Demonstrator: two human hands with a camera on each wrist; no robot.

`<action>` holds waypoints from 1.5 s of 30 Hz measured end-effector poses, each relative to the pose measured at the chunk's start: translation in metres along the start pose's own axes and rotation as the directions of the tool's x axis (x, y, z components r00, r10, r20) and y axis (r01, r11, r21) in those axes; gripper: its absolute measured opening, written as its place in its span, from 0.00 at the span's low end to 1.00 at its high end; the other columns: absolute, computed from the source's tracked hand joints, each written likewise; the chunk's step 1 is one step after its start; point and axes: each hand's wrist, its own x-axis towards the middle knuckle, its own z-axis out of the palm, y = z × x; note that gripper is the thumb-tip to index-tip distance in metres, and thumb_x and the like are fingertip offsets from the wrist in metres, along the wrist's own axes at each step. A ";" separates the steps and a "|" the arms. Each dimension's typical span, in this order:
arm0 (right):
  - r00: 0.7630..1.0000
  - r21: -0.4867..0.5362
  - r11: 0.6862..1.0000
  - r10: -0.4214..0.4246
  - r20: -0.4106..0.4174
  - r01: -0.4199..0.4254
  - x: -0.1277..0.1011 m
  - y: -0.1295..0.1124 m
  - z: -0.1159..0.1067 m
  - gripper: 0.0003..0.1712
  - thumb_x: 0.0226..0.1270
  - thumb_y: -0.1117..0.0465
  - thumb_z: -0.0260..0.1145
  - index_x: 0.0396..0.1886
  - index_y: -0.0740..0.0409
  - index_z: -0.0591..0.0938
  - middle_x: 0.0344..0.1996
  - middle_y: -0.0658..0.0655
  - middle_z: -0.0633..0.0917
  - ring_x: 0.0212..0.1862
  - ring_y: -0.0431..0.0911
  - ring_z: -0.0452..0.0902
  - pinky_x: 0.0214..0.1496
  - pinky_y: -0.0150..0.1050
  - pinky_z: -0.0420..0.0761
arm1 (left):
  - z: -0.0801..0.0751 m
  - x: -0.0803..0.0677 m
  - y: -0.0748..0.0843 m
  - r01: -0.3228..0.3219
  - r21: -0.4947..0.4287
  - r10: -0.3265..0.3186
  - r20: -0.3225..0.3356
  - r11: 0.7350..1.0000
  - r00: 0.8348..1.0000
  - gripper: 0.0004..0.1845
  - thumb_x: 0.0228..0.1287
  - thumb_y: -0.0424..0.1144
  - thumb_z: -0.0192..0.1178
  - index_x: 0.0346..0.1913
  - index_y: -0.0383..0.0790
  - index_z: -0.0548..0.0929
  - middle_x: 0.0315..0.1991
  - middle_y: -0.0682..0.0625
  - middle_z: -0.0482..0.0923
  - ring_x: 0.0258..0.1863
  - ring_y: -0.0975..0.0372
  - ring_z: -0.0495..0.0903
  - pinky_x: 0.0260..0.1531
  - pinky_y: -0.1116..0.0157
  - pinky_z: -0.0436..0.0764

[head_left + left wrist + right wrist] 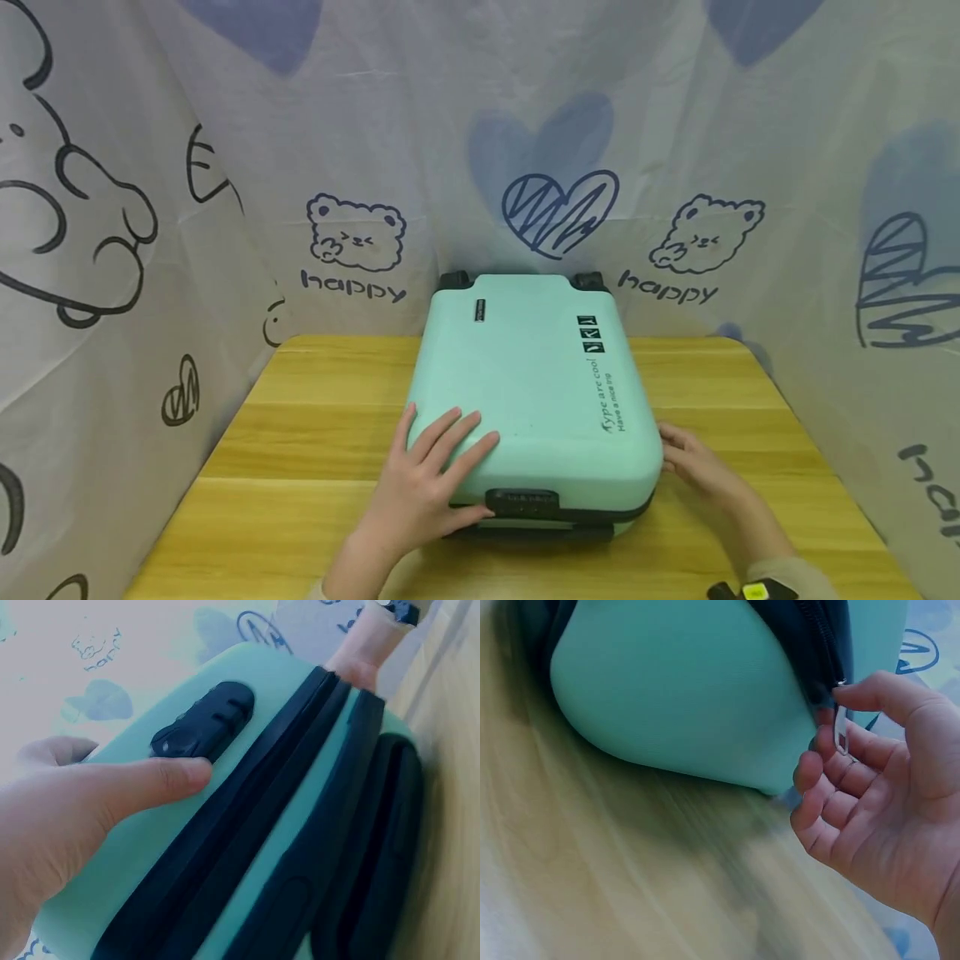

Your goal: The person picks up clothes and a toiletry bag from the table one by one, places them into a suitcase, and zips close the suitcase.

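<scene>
A mint-green hard-shell suitcase [517,375] lies flat on the wooden table, its wheels at the far end. My left hand [423,487] rests on the lid's near left corner with fingers spread. Its thumb lies against the edge of the black combination lock [206,720]. On the suitcase's right side, my right hand [705,467] pinches a metal zipper pull [841,733] between thumb and fingers. The black zipper [817,626] runs along the side seam up to that pull. In the head view the suitcase's side hides the right fingertips and the pull.
The wooden table [300,433] extends on both sides of the suitcase. A printed cloth [360,133] with hearts and bears hangs behind and at the sides. The wheels [453,281] are close to the cloth. A black strap with a yellow label [755,591] is by the right wrist.
</scene>
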 end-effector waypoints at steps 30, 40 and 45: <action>0.672 -0.959 0.054 -0.725 0.153 0.277 -0.017 -0.022 0.014 0.31 0.80 0.46 0.42 0.34 0.57 0.86 0.33 0.51 0.86 0.39 0.48 0.78 0.35 0.44 0.74 | 0.015 0.000 0.012 0.002 0.083 0.016 -0.213 0.997 0.977 0.57 0.19 0.76 0.72 0.61 0.49 0.80 0.59 0.45 0.79 0.56 0.50 0.78 0.53 0.35 0.67; 0.666 -0.942 0.118 -0.734 0.130 0.314 -0.032 -0.022 0.021 0.27 0.79 0.46 0.45 0.33 0.52 0.86 0.33 0.47 0.85 0.39 0.46 0.76 0.41 0.40 0.70 | 0.015 0.000 0.013 0.027 0.088 -0.008 -0.207 0.996 0.978 0.57 0.19 0.75 0.72 0.61 0.50 0.80 0.59 0.45 0.79 0.57 0.50 0.78 0.55 0.36 0.68; 0.693 -0.933 0.150 -0.709 0.128 0.326 -0.040 -0.025 0.025 0.27 0.78 0.45 0.45 0.33 0.51 0.86 0.34 0.45 0.85 0.40 0.43 0.75 0.45 0.36 0.68 | 0.016 0.001 0.013 0.033 0.092 -0.013 -0.212 0.995 0.977 0.57 0.19 0.74 0.73 0.61 0.50 0.80 0.59 0.45 0.79 0.57 0.51 0.78 0.55 0.36 0.68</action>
